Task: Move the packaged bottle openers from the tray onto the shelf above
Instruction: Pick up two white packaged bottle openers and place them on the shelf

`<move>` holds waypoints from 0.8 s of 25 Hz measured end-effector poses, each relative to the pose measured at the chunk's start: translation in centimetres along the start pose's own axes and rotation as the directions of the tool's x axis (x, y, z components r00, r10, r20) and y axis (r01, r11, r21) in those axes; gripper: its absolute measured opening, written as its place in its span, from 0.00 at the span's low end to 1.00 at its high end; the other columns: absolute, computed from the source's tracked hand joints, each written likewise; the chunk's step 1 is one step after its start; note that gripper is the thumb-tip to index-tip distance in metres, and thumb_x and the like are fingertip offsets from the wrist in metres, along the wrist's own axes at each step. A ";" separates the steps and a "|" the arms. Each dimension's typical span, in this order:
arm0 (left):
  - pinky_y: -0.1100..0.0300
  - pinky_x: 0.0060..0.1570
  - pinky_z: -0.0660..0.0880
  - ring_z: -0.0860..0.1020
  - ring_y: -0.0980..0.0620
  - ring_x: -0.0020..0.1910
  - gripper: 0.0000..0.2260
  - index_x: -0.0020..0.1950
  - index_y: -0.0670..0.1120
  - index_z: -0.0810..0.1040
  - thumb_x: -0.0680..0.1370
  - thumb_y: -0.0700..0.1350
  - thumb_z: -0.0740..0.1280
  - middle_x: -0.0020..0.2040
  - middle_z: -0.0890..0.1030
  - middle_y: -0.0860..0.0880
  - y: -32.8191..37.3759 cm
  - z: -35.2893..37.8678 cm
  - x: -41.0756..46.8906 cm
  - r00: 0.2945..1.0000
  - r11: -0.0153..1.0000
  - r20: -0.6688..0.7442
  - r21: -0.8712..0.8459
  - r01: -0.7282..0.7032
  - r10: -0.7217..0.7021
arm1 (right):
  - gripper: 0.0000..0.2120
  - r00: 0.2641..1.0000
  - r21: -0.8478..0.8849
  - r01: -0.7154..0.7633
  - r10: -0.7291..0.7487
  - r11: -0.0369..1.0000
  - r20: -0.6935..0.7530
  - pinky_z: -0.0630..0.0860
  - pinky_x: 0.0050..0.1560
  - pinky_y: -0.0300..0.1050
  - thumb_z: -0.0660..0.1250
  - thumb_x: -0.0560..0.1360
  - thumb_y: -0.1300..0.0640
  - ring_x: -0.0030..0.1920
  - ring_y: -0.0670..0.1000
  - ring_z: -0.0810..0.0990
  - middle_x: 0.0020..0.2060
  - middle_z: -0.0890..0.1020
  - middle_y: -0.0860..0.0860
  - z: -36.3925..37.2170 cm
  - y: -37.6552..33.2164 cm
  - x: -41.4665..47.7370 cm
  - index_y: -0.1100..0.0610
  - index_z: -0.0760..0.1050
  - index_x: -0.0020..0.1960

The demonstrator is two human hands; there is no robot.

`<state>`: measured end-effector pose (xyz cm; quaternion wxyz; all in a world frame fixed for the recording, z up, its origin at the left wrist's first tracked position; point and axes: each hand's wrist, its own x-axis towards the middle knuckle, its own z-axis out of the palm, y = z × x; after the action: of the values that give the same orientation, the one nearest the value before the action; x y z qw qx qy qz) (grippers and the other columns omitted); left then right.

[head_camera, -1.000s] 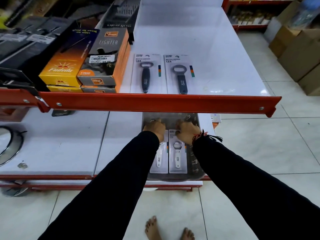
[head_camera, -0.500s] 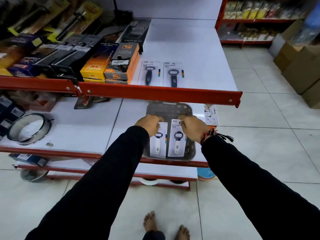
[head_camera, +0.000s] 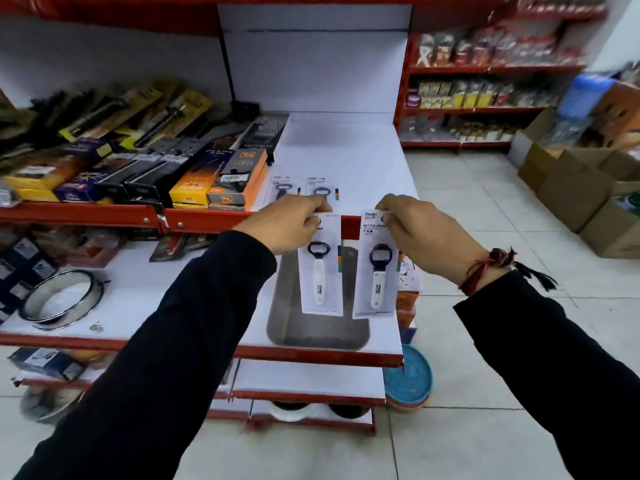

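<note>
Now you have both cards up out of the grey tray (head_camera: 317,327), where half a second ago they were only just coming off its floor. Your left hand (head_camera: 289,225) is pinched shut on the top edge of the left packaged bottle opener (head_camera: 320,271), and your right hand (head_camera: 420,228) is pinched the same way on the right packaged bottle opener (head_camera: 377,271). Both hang in the air in front of the upper shelf's red front rail (head_camera: 194,218), above the tray, which looks empty, so this may be the last pair. Each card hangs nearly upright, long axis vertical, dark ring head at the top and white handle pointing down; the right one tilts slightly. Two dark-handled openers (head_camera: 301,190) already lie flat on the upper shelf (head_camera: 346,161) just behind your fingers, beside the orange lighter boxes (head_camera: 239,180).
</note>
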<state>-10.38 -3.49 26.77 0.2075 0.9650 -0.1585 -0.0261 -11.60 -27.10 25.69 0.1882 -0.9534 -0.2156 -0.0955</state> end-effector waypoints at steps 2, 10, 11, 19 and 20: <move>0.60 0.50 0.69 0.77 0.50 0.51 0.15 0.66 0.48 0.75 0.83 0.41 0.57 0.58 0.81 0.49 1.5 -2.4 1.9 0.996 0.999 -0.074 0.009 -0.051 0.052 | 0.13 0.997 -0.021 -0.021 0.020 1.000 -0.068 0.77 0.51 0.57 0.53 0.80 0.57 0.53 0.62 0.78 0.56 0.80 0.56 -3.0 1.0 1.5 0.55 0.71 0.61; 0.60 0.59 0.67 0.74 0.44 0.67 0.18 0.70 0.43 0.75 0.82 0.37 0.56 0.68 0.77 0.45 4.9 -8.3 14.6 0.995 0.992 -0.086 0.122 -0.031 0.042 | 0.14 0.987 -0.018 -0.150 0.149 0.989 -0.060 0.64 0.47 0.45 0.53 0.81 0.62 0.53 0.62 0.77 0.59 0.79 0.65 -8.5 5.9 11.8 0.62 0.72 0.62; 0.61 0.57 0.66 0.74 0.43 0.67 0.18 0.69 0.42 0.75 0.82 0.36 0.56 0.67 0.77 0.45 4.7 -8.2 16.3 0.998 0.992 -0.062 0.125 -0.008 0.016 | 0.13 0.987 -0.007 -0.158 0.158 0.987 -0.029 0.63 0.47 0.44 0.53 0.80 0.62 0.54 0.62 0.78 0.59 0.79 0.66 -8.4 6.5 13.1 0.61 0.72 0.60; 0.57 0.61 0.72 0.76 0.44 0.58 0.19 0.67 0.39 0.78 0.79 0.33 0.56 0.66 0.79 0.42 1.9 -2.8 22.3 0.980 0.987 0.135 0.081 0.137 -0.147 | 0.18 0.933 -0.023 -0.290 0.288 0.957 0.215 0.67 0.52 0.43 0.55 0.80 0.61 0.63 0.61 0.75 0.64 0.77 0.61 -2.7 11.3 19.4 0.61 0.73 0.67; 0.57 0.61 0.72 0.77 0.43 0.61 0.19 0.67 0.40 0.78 0.79 0.33 0.56 0.67 0.78 0.42 1.6 -2.1 22.6 0.974 0.986 0.161 0.081 0.148 -0.160 | 0.17 0.926 -0.031 -0.292 0.291 0.956 0.240 0.66 0.52 0.42 0.56 0.80 0.62 0.63 0.60 0.75 0.64 0.78 0.60 -2.1 11.8 19.5 0.60 0.74 0.66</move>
<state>10.88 -11.20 29.70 0.1576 0.9753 -0.1008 -0.1174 10.73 -30.49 29.03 0.1753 -0.9787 -0.0933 0.0513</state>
